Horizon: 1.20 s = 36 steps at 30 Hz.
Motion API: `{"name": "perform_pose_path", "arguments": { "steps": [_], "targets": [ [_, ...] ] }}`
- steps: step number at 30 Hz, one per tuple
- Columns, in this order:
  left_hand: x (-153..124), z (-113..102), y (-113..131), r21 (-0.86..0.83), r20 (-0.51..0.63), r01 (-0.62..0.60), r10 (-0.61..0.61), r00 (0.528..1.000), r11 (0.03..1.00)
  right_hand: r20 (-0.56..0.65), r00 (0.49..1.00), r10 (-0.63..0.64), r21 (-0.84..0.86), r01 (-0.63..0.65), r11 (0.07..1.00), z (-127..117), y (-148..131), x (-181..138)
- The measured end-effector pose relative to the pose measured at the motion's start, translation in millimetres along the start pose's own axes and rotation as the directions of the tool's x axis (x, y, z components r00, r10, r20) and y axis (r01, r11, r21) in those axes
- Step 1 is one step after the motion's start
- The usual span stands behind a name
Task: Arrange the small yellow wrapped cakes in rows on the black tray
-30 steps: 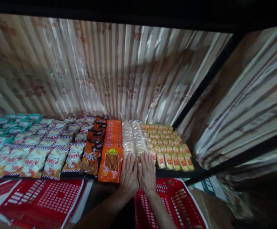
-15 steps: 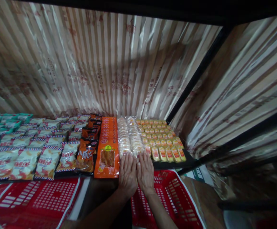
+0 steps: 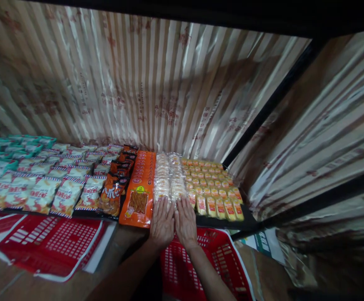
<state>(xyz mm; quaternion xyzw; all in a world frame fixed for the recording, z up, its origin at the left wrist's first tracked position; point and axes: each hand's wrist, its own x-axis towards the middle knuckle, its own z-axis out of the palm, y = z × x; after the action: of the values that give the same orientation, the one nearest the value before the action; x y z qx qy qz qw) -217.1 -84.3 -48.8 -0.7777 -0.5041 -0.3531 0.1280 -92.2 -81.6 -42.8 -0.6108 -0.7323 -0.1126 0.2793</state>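
Side by side, my left hand (image 3: 162,220) and my right hand (image 3: 185,220) lie with stretched fingers against the front ends of two rows of clear-wrapped pale snacks (image 3: 169,175). The fingertips touch the wrappers at the shelf's front edge; neither hand grips anything. An orange packet of stick snacks (image 3: 138,188) lies just left of my left hand. Beyond my right hand stand rows of small yellow-wrapped snacks (image 3: 219,207).
Orange-and-black bags (image 3: 110,194), white snack bags (image 3: 65,195) and green bags (image 3: 3,167) fill the shelf leftward. Red baskets (image 3: 56,240) (image 3: 232,261) stand below. A dark metal post (image 3: 272,100) rises at the right, before striped sheeting (image 3: 138,83).
The view has shifted and tilted slightly, showing more of the left side and floor. My hands stay at the front of the pale snack rows, their fingers still stretched.
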Motion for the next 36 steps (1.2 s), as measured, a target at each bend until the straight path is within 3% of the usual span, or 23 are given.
{"name": "perform_pose_path", "arguments": {
  "steps": [14,20,28,36],
  "targets": [
    [7,14,18,0.156,-0.082,0.147,-0.135,0.987,0.977,0.033,0.987,-0.158,0.097,0.154,0.983,3,14,11],
    [2,18,22,0.143,-0.035,0.177,-0.173,0.984,0.974,0.058,0.983,-0.174,0.140,0.165,0.976,2,14,15],
    [5,4,20,0.143,-0.014,0.205,-0.206,0.979,0.968,0.125,0.978,-0.169,0.159,0.148,0.976,0,7,22],
    [9,-11,9,0.154,0.059,0.237,-0.249,0.967,0.959,0.088,0.981,-0.172,0.152,0.158,0.976,3,-9,30]
  ]
}}
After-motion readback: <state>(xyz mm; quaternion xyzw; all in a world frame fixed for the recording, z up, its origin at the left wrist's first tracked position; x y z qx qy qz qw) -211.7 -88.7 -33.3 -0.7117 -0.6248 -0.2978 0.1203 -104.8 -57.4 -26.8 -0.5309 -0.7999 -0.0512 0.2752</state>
